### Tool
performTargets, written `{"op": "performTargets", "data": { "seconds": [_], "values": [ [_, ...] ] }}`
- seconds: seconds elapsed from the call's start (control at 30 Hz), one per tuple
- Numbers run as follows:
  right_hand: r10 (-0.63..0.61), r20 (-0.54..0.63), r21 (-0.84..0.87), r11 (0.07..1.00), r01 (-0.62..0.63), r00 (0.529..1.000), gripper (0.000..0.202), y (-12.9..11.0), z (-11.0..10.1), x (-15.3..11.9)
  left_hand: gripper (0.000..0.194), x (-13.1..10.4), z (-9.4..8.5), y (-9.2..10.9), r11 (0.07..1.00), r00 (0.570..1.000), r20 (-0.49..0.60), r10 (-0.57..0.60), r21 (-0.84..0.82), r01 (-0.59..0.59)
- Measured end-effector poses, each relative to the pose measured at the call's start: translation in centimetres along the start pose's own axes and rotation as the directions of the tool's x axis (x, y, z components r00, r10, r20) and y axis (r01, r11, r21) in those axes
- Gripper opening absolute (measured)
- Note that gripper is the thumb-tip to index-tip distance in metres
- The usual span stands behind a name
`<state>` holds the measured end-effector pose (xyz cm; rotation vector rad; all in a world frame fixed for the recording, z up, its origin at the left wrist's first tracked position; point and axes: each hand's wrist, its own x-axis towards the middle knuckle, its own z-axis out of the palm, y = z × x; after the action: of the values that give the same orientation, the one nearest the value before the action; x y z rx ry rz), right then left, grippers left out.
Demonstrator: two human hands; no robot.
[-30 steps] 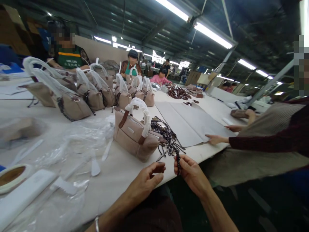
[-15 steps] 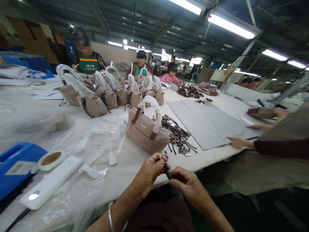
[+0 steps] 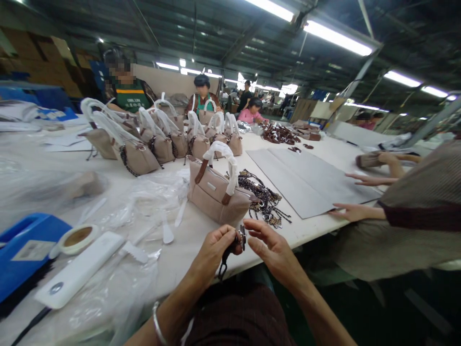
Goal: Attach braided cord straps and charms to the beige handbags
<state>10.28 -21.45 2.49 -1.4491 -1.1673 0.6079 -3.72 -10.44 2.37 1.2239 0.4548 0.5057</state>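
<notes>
My left hand (image 3: 219,242) is closed on a dark braided cord (image 3: 224,259) with a metal ring at its upper end. The cord's loose end dangles below the fingers, and part of it is hidden in the grip. Just right of the ring, my right hand (image 3: 270,245) has its fingers apart and holds nothing. Beyond both hands a beige handbag (image 3: 216,192) with brown tabs and white-wrapped handles stands on the table. Next to the bag lies a tangled pile of similar dark braided cords (image 3: 264,199).
Several wrapped-handle handbags (image 3: 140,156) stand at the back left. Grey sheets (image 3: 306,178) lie at right, under a co-worker's hands (image 3: 355,211). To the left are a blue tape dispenser (image 3: 29,250), a tape roll (image 3: 77,239), a white corded device (image 3: 81,269) and clear plastic (image 3: 144,192).
My right hand has let go of the braided cord and opened beside the ring. In my left hand the cord has turned, its end now hanging on the left.
</notes>
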Motion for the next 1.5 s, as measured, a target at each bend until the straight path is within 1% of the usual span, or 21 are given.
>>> {"op": "performTargets", "data": {
  "seconds": [0.07, 0.23, 0.37, 0.47, 0.53, 0.63, 0.67, 0.7, 0.77, 0.8, 0.83, 0.87, 0.93, 1.0, 1.03, 1.07, 1.13, 1.2, 1.37, 1.43, 1.5],
  "values": [
    [0.003, 0.032, -0.007, 1.0, -0.003, 0.999, 0.035, -0.4, 0.4, 0.1, 0.033, -0.1, 0.0, 0.2, 1.0, 1.0, -0.021, 0.006, 0.026, -0.005],
    [-0.028, 0.017, -0.003, 1.0, 0.028, 0.999, 0.039, -0.5, 0.8, 0.3, 0.032, -0.3, -0.1, 0.4, 0.997, 0.998, -0.052, 0.035, 0.078, -0.031],
    [-0.111, 0.006, -0.081, 0.991, 0.111, 0.994, 0.03, -0.4, 0.7, 0.3, 0.031, -0.3, -0.2, 0.4, 0.992, 0.997, -0.052, 0.053, 0.116, -0.046],
    [-0.135, -0.008, -0.14, 0.981, 0.132, 0.991, 0.023, -0.5, 0.7, 0.4, 0.032, -0.3, -0.4, 0.3, 0.987, 0.997, -0.047, 0.056, 0.154, -0.048],
    [-0.155, -0.02, -0.159, 0.976, 0.149, 0.988, 0.02, -0.7, 0.7, 0.6, 0.033, -0.2, -0.6, 0.2, 0.978, 0.998, -0.027, 0.049, 0.202, -0.043],
    [-0.216, -0.033, -0.182, 0.961, 0.207, 0.976, 0.017, -1.2, 0.6, 1.2, 0.036, -0.2, -0.9, 0.4, 0.955, 0.999, 0.043, 0.012, 0.295, -0.024],
    [-0.235, -0.027, -0.193, 0.955, 0.226, 0.972, 0.016, -1.4, 0.6, 1.5, 0.036, -0.2, -1.0, 0.5, 0.953, 0.998, 0.064, -0.007, 0.302, -0.013],
    [-0.251, -0.012, -0.206, 0.948, 0.243, 0.968, 0.016, -1.6, 0.6, 1.7, 0.036, -0.2, -1.2, 0.6, 0.96, 0.996, 0.081, -0.033, 0.278, 0.009],
    [-0.288, 0.016, -0.232, 0.93, 0.284, 0.958, 0.014, -1.9, 0.7, 2.1, 0.035, -0.2, -1.4, 0.7, 0.983, 0.99, 0.107, -0.092, 0.167, 0.073],
    [-0.317, 0.019, -0.252, 0.916, 0.311, 0.948, 0.014, -2.1, 0.8, 2.2, 0.034, -0.3, -1.5, 0.8, 0.988, 0.988, 0.11, -0.108, 0.12, 0.095],
    [-0.35, 0.014, -0.279, 0.898, 0.34, 0.937, 0.014, -2.1, 1.0, 2.3, 0.033, -0.3, -1.5, 0.8, 0.99, 0.989, 0.1, -0.105, 0.107, 0.094],
    [-0.389, 0.003, -0.314, 0.874, 0.37, 0.921, 0.013, -2.1, 1.2, 2.2, 0.033, -0.4, -1.4, 0.9, 0.988, 0.995, 0.069, -0.074, 0.139, 0.064],
    [-0.462, -0.022, -0.399, 0.817, 0.416, 0.886, 0.014, -2.1, 1.6, 1.9, 0.032, -0.6, -1.2, 1.0, 0.947, 0.997, -0.041, 0.065, 0.319, -0.048],
    [-0.511, -0.029, -0.481, 0.761, 0.436, 0.859, 0.015, -1.9, 1.9, 1.4, 0.032, -0.9, -1.0, 1.3, 0.858, 0.97, -0.12, 0.211, 0.498, -0.125],
    [-0.529, -0.027, -0.515, 0.735, 0.441, 0.848, 0.016, -1.9, 2.1, 1.2, 0.032, -1.0, -0.9, 1.4, 0.824, 0.958, -0.134, 0.253, 0.548, -0.141],
    [-0.54, -0.022, -0.541, 0.714, 0.445, 0.841, 0.016, -1.8, 2.2, 1.0, 0.032, -1.1, -0.9, 1.5, 0.806, 0.954, -0.132, 0.268, 0.573, -0.148],
    [-0.546, -0.008, -0.557, 0.698, 0.45, 0.838, 0.016, -1.8, 2.3, 0.9, 0.033, -1.1, -1.1, 1.7, 0.8, 0.963, -0.091, 0.252, 0.58, -0.155],
    [-0.543, -0.006, -0.539, 0.709, 0.455, 0.84, 0.016, -1.8, 2.3, 1.0, 0.033, -1.0, -1.5, 1.8, 0.799, 0.973, -0.044, 0.227, 0.579, -0.16],
    [-0.558, 0.014, -0.508, 0.711, 0.486, 0.83, 0.015, -2.1, 2.3, 2.0, 0.034, -0.9, -2.3, 2.2, 0.783, 0.976, 0.055, 0.211, 0.588, -0.202],
    [-0.539, 0.047, -0.497, 0.717, 0.488, 0.841, 0.014, -2.3, 2.3, 2.4, 0.034, -1.0, -2.6, 2.5, 0.776, 0.977, 0.081, 0.196, 0.597, -0.205],
    [-0.497, 0.093, -0.492, 0.73, 0.474, 0.863, 0.013, -2.6, 2.3, 2.8, 0.034, -1.2, -2.9, 2.7, 0.756, 0.979, 0.12, 0.166, 0.622, -0.204]
  ]
}}
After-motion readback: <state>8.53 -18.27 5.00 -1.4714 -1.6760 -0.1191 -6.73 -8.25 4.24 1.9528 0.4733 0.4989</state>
